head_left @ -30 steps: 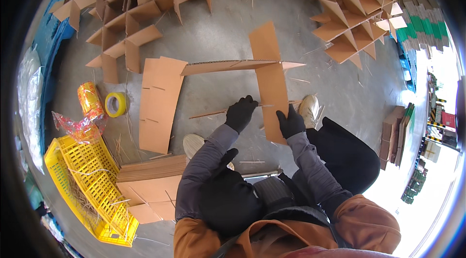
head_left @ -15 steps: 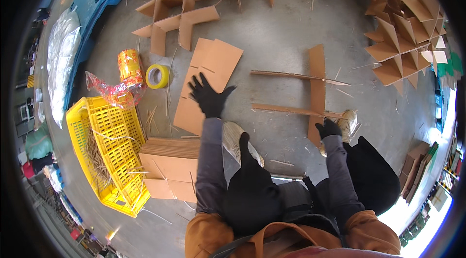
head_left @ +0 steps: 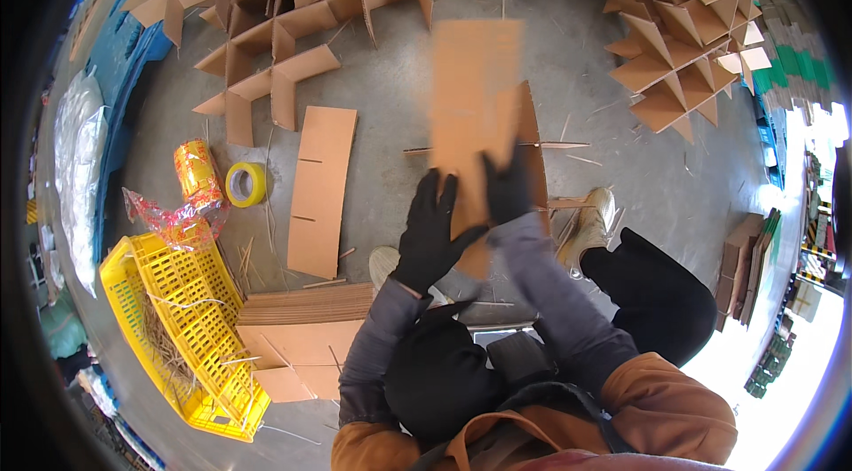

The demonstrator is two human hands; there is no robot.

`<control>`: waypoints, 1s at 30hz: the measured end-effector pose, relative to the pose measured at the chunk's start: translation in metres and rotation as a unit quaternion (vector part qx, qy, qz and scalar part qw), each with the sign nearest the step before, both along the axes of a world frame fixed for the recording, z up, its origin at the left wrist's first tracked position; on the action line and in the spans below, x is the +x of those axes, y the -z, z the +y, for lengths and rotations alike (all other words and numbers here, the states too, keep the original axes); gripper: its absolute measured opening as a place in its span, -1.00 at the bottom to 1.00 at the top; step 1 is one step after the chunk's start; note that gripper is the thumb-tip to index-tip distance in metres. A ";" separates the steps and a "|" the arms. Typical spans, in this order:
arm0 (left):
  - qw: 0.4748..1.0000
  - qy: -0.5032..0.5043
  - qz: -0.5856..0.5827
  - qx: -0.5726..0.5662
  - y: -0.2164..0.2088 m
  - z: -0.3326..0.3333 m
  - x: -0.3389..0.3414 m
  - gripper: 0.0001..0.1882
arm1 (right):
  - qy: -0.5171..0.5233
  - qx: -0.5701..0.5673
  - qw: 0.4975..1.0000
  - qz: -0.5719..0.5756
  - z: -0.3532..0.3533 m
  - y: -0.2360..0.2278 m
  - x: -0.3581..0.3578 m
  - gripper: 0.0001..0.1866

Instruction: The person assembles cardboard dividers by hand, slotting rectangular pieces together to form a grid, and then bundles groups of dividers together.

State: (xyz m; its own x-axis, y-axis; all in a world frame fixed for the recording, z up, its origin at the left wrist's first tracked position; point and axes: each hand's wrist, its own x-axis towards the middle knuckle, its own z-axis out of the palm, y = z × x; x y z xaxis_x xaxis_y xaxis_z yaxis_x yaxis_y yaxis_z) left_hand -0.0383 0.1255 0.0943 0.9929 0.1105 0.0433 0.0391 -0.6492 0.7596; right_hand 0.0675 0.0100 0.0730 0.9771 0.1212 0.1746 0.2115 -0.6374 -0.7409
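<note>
A long cardboard divider strip [head_left: 475, 85], blurred by motion, stands out ahead of me. My right hand [head_left: 508, 192], in a black glove, grips its right edge, with the thumb lying over the face. At the strip's lower left edge is my left hand [head_left: 429, 231], gloved too, its fingers apart and its thumb across the strip; whether it presses on the board I cannot tell. Behind the strip, partly hidden, a joined cardboard piece [head_left: 530, 116] has cross strips slotted into it. Another slotted cardboard strip [head_left: 321, 192] lies flat on the floor to the left.
Assembled cardboard dividers [head_left: 275, 45] stand at the far left, with more dividers [head_left: 683, 54] at the far right. Yellow tape [head_left: 246, 184], a wrapped tape pack [head_left: 197, 171], a yellow crate [head_left: 240, 409] and stacked cardboard [head_left: 306, 304] lie on my left. My shoes flank the work spot.
One of the two overlapping strips on the left has been lifted and brought to the middle, over the joined piece. My right hand has moved up and left onto it; the left has moved right.
</note>
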 end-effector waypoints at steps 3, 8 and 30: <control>0.988 -0.060 -0.025 0.137 0.030 0.016 0.028 -0.34 | -0.043 -0.072 0.995 0.059 -0.052 -0.052 0.046 -0.69; 0.964 -0.077 0.017 0.254 0.084 0.000 0.059 -0.35 | -0.078 -0.192 0.965 0.159 -0.041 -0.006 0.040 -0.63; 0.986 -0.058 0.009 0.156 0.092 -0.021 0.005 -0.37 | -0.012 -0.316 0.922 0.221 0.021 0.083 -0.008 -0.71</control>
